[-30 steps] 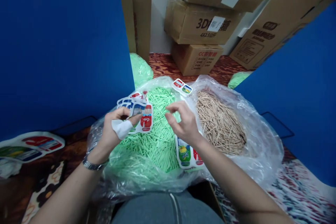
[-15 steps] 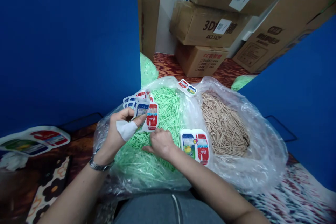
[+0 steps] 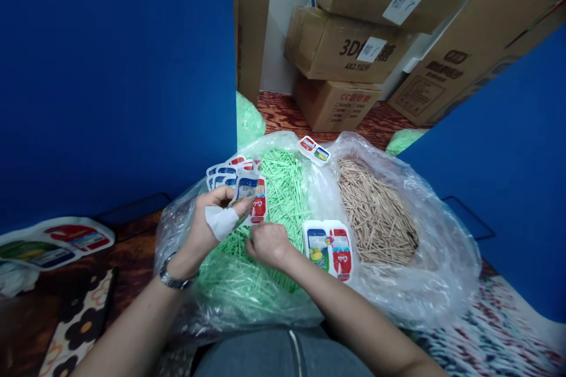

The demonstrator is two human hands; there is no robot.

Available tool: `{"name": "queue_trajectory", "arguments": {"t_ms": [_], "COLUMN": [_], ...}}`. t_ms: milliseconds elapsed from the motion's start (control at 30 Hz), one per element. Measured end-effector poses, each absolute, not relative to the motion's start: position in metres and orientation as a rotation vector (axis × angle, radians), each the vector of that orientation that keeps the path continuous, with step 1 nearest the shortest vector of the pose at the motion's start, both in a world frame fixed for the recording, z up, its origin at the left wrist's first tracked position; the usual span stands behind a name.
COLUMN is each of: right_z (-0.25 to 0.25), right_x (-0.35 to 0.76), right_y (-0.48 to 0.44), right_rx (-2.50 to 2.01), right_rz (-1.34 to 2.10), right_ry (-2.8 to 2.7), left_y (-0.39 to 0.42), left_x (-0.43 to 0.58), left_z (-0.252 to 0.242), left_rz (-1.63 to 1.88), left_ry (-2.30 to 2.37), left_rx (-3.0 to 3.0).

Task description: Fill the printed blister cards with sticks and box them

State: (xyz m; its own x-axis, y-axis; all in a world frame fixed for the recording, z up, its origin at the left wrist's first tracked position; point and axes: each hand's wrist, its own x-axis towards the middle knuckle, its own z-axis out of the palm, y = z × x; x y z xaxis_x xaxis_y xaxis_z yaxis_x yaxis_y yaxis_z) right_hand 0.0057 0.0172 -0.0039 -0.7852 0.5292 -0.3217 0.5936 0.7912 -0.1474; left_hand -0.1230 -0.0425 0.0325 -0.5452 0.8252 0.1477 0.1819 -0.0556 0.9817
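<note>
My left hand (image 3: 211, 222), its thumb wrapped in white tape, is closed on a fanned stack of small printed packets (image 3: 242, 184) held above a heap of green sticks (image 3: 269, 212). My right hand (image 3: 266, 243) rests knuckles-up on the green sticks just below the packets, fingers curled; what they pinch is hidden. A two-pocket printed packet (image 3: 329, 247) lies flat to the right of that hand. Another small packet (image 3: 314, 149) sits at the far rim of the bag.
A clear plastic bag (image 3: 442, 259) holds the green sticks and a heap of tan wooden sticks (image 3: 375, 212). Blue partitions (image 3: 115, 82) stand left and right. Cardboard boxes (image 3: 345, 41) are stacked behind. Printed sheets (image 3: 48, 244) lie on the floor at left.
My right hand dropped from mid-air onto the green sticks and closed there. The two-pocket packet it covered now lies in plain sight. The left hand keeps the packets steady.
</note>
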Motion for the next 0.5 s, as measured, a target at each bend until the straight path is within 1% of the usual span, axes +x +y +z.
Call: {"name": "queue_trajectory", "arguments": {"t_ms": [200, 367, 500], "right_z": [0.019, 0.035, 0.037], "right_x": [0.025, 0.048, 0.060], "right_y": [0.043, 0.067, 0.080], "right_rx": [0.735, 0.568, 0.522], "right_rz": [-0.333, -0.316, -0.276], "right_ry": [2.692, 2.679, 2.673], "left_y": [-0.041, -0.039, -0.034], "left_x": [-0.128, -0.128, -0.125], "left_z": [0.032, 0.034, 0.036], "left_rz": [1.732, 1.725, 1.719], "left_ry": [1.664, 1.695, 1.677], "left_rx": [1.038, 1.033, 1.019]}}
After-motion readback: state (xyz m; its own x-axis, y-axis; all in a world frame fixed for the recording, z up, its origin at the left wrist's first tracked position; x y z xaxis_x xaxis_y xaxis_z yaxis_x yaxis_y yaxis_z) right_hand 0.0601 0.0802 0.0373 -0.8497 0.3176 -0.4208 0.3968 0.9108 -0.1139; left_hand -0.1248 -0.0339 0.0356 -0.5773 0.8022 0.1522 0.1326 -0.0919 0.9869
